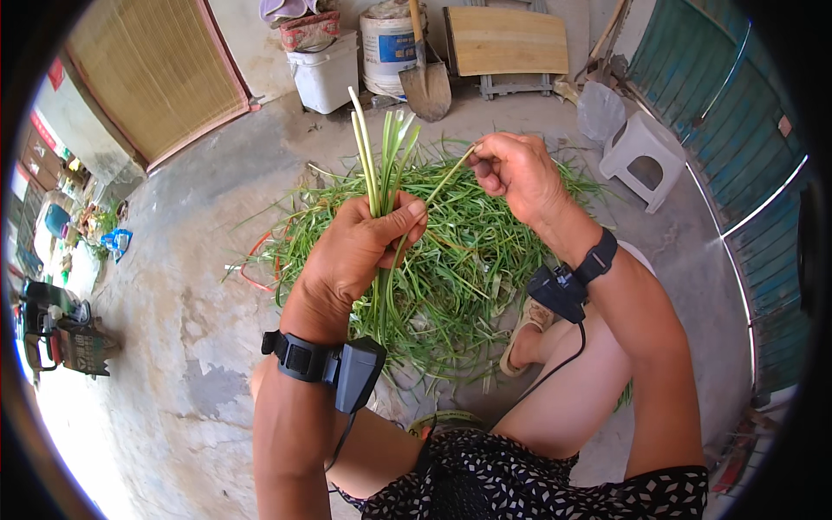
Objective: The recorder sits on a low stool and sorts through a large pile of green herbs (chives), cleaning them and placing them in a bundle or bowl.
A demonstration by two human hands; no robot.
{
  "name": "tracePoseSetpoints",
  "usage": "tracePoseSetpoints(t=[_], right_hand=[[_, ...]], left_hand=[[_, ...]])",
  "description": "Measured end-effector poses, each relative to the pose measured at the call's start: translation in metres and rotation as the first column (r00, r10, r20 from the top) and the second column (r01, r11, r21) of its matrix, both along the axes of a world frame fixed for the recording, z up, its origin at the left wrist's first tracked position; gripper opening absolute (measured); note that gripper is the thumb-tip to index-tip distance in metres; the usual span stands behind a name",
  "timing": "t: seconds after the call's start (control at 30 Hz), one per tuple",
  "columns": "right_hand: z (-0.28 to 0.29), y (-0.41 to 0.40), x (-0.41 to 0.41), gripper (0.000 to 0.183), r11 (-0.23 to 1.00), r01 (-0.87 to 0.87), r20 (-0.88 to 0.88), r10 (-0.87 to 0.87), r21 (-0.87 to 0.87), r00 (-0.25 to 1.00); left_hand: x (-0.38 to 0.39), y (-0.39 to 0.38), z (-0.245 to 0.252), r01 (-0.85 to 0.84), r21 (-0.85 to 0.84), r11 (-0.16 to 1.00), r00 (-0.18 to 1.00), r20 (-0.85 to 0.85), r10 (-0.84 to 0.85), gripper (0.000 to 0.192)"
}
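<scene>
My left hand (374, 244) is closed around a small bunch of long green stalks (388, 162), their pale ends pointing up and their green leaves hanging below the fist. To its right, my right hand (510, 169) pinches the tip of one thin yellowish stalk (450, 175) between thumb and fingertips. That stalk runs down to the left thumb. Beneath both hands a wide heap of loose green leafy stalks (481, 253) lies on the concrete floor. Each wrist wears a black strap with a small dark device.
A shovel (426, 91), a white bucket (325, 78), a larger paint bucket (388, 52) and a wooden board (510, 40) stand along the wall. A white plastic stool (643, 159) is at the right, near a green metal door (721, 97). A red loop (250, 260) lies left of the heap.
</scene>
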State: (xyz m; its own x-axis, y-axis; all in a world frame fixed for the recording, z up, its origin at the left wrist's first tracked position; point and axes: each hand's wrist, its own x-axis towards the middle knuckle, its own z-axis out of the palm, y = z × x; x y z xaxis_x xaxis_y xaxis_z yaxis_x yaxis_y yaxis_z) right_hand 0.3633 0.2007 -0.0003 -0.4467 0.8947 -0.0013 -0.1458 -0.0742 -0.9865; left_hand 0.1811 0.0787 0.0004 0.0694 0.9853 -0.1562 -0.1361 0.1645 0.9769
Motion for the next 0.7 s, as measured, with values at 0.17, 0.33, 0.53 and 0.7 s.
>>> tracePoseSetpoints(t=[0.17,0.33,0.53,0.7], right_hand=[[0.003,0.047,0.040,0.016,0.762,0.194,0.138,-0.348,0.618,0.927],[0.010,0.014,0.024,0.024,0.917,-0.012,0.446,-0.183,0.399,0.876],[-0.018,-0.014,-0.011,0.027,0.841,-0.355,0.306,0.241,0.407,0.921],[-0.019,-0.057,-0.042,0.029,0.819,-0.574,0.093,0.572,0.001,0.815]], left_hand=[[-0.018,-0.007,0.010,0.053,0.048,0.997,0.989,0.139,-0.059,0.014],[-0.047,-0.008,0.007,-0.042,0.063,0.997,0.986,0.163,0.031,0.012],[-0.051,-0.012,0.006,-0.210,0.101,0.972,0.977,0.062,0.205,0.013],[-0.052,-0.003,0.000,-0.238,0.070,0.969,0.963,0.145,0.226,0.013]])
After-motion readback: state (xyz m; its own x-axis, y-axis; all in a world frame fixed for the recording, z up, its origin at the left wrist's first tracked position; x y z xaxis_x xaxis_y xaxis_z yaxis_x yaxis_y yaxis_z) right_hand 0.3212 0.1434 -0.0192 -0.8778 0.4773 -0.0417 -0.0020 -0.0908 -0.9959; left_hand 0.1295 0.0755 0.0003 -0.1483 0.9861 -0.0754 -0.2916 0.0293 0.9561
